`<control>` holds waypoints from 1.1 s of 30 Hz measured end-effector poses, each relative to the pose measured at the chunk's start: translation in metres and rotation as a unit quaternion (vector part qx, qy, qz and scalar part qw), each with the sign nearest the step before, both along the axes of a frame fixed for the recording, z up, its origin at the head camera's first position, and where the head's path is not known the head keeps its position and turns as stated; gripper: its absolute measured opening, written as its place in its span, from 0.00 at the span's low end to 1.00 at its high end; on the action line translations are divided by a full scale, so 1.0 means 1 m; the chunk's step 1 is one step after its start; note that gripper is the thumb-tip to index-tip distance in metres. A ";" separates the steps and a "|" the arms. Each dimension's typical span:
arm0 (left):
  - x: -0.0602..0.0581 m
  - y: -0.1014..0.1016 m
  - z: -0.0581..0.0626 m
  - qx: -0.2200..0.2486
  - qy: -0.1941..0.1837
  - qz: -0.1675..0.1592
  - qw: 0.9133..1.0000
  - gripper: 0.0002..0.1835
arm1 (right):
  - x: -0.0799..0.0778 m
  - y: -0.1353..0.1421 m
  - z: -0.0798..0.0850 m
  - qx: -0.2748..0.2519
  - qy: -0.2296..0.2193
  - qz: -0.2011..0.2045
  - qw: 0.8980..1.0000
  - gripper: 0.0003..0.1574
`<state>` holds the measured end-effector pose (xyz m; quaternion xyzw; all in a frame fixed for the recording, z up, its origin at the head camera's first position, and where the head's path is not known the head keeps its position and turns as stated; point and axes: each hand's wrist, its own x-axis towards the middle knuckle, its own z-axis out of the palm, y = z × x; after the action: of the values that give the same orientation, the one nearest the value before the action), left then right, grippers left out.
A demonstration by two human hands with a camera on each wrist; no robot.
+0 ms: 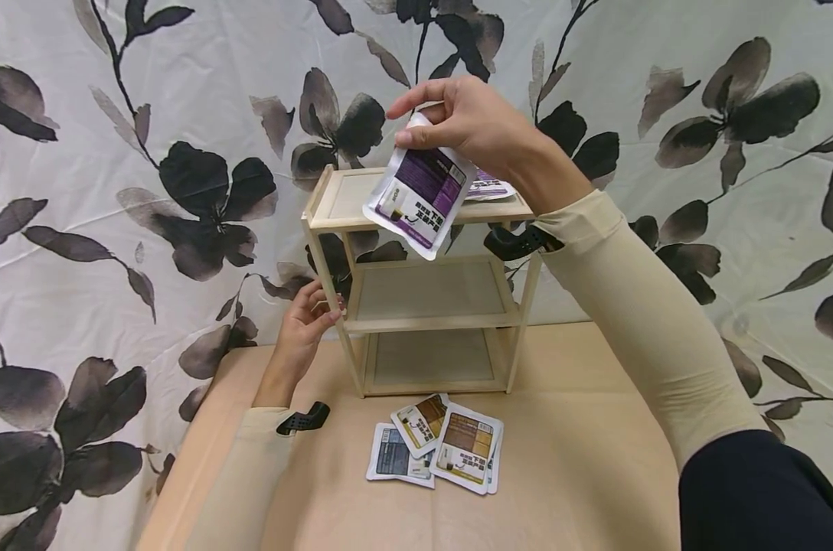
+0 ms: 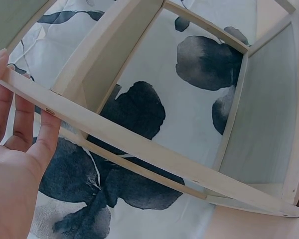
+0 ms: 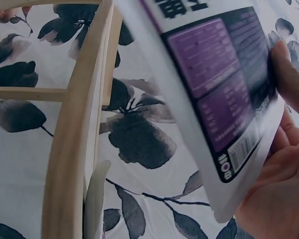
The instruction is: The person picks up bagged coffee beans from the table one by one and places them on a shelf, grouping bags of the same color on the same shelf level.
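Observation:
My right hand (image 1: 472, 126) pinches a purple and white packet (image 1: 422, 195) by its upper end, in front of and above the top shelf (image 1: 354, 187) of a wooden rack. In the right wrist view the packet (image 3: 214, 89) shows printed panels and a barcode, with the thumb along one edge. Another purple packet (image 1: 488, 187) lies on the top shelf, partly hidden behind my right hand. My left hand (image 1: 302, 329) holds the rack's left front post (image 1: 328, 275) near the middle shelf. In the left wrist view, thumb and fingers (image 2: 22, 119) are around that post.
Several packets lie overlapping on the table before the rack: a blue-labelled one (image 1: 396, 455), and brown and yellow ones (image 1: 466, 448). The rack's middle shelf (image 1: 430, 295) and bottom shelf (image 1: 433, 360) have grey panels. A floral cloth (image 1: 203, 207) hangs behind the table (image 1: 561, 459).

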<state>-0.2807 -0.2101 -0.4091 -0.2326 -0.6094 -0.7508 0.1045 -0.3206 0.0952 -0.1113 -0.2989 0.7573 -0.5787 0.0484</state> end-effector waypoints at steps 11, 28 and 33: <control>0.002 -0.001 -0.001 -0.013 0.001 0.007 1.000 0.29 | -0.016 -0.012 0.001 -0.014 0.094 0.035 0.995 0.26; 0.000 0.002 -0.003 -0.012 0.004 0.019 1.000 0.30 | -0.047 -0.055 0.029 0.149 0.148 0.028 0.977 0.28; 0.001 0.002 -0.003 -0.018 -0.003 0.028 0.999 0.30 | -0.056 -0.061 0.022 0.183 0.147 0.026 0.972 0.30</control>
<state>-0.2792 -0.2078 -0.4116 -0.2151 -0.6292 -0.7372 0.1199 -0.3763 0.0343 -0.0889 -0.3861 0.8412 -0.3786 0.0050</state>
